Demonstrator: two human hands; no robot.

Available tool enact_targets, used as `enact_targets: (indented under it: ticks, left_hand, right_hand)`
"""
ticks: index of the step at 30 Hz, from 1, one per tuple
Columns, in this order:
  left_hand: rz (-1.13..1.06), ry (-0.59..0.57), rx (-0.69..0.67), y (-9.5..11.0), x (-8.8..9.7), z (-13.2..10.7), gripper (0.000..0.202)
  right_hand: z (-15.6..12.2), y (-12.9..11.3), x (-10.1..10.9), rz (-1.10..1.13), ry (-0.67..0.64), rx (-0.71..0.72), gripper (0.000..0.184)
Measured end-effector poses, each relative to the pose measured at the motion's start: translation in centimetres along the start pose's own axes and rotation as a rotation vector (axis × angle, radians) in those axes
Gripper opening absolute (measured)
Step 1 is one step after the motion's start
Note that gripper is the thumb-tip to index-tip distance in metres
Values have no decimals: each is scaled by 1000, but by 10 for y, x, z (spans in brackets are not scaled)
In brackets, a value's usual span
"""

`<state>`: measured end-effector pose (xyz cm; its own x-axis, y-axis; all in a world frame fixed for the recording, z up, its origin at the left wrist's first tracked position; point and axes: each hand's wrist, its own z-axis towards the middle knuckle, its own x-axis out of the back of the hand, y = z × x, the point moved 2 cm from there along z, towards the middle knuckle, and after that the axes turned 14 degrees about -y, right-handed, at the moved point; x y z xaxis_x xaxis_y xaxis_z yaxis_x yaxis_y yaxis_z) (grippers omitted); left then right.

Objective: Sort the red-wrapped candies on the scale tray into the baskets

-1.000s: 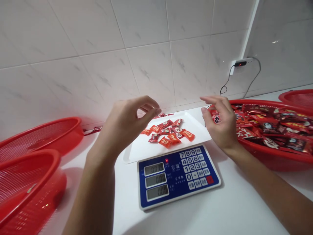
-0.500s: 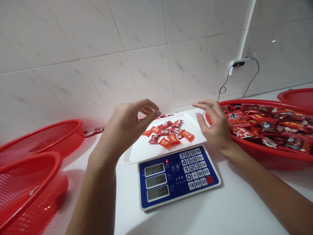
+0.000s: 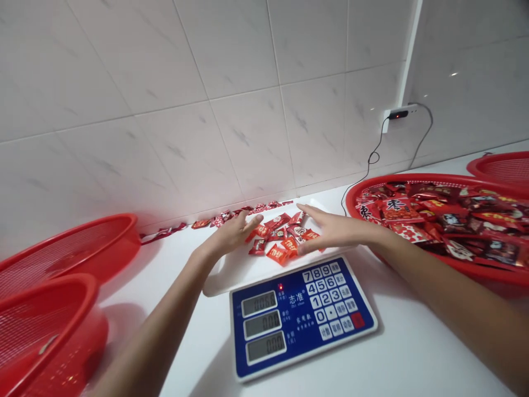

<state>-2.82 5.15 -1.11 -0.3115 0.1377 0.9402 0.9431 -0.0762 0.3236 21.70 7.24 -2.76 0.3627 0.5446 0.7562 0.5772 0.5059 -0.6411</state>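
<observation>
Several small red and orange wrapped candies (image 3: pixel 276 234) lie in a loose pile on the white tray (image 3: pixel 231 275) of a digital scale (image 3: pixel 303 320). My left hand (image 3: pixel 235 232) is over the tray at the pile's left side, thumb apart from the fingers. On the opposite side, my right hand (image 3: pixel 330 227) reaches in, its thumb and fingers spread around the right-hand candies. Both hands look open. Whether the fingertips press on the wrappers cannot be made out. The scale's blue panel has three displays and a keypad.
A red basket (image 3: pixel 355 187) full of wrapped snacks stands at the right, with part of another red basket (image 3: pixel 496 165) behind it. Two red baskets (image 3: pixel 132 226) are at the left. More wrapped candies (image 3: pixel 223 216) line the tiled wall. A black cable (image 3: pixel 369 165) hangs from a socket.
Both hands have come down and inward from above the tray to either side of the candy pile. The view has shifted slightly.
</observation>
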Motion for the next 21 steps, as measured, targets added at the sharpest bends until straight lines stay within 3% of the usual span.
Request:
enact_targets:
  ticks: [2, 5, 8, 11, 16, 19, 21]
  left_hand:
    - [-32, -24, -11, 3, 0, -7, 71]
    - [-106, -83, -90, 8, -1, -20, 77]
    - [-88, -199, -175, 15, -11, -22, 113]
    - [-70, -268, -213, 26, -25, -11, 136]
    - [-75, -199, -362, 53, -38, -4, 104]
    - [-41, -132, -336, 59, -39, -13, 92]
    - [-31, -142, -313, 57, -38, -22, 81]
  right_hand:
    - [7, -1, -1, -67, -58, -37, 131]
    - [17, -2, -7, -91, -86, -79, 137]
    - [27, -2, -15, -123, -51, -19, 128]
    - [33, -5, -21, -138, -3, 125, 97]
    - [32, -9, -24, -103, 16, 250, 55]
    - [27, -6, -23, -36, 39, 298, 44]
    - [23, 0, -21, -13, 40, 297, 46]
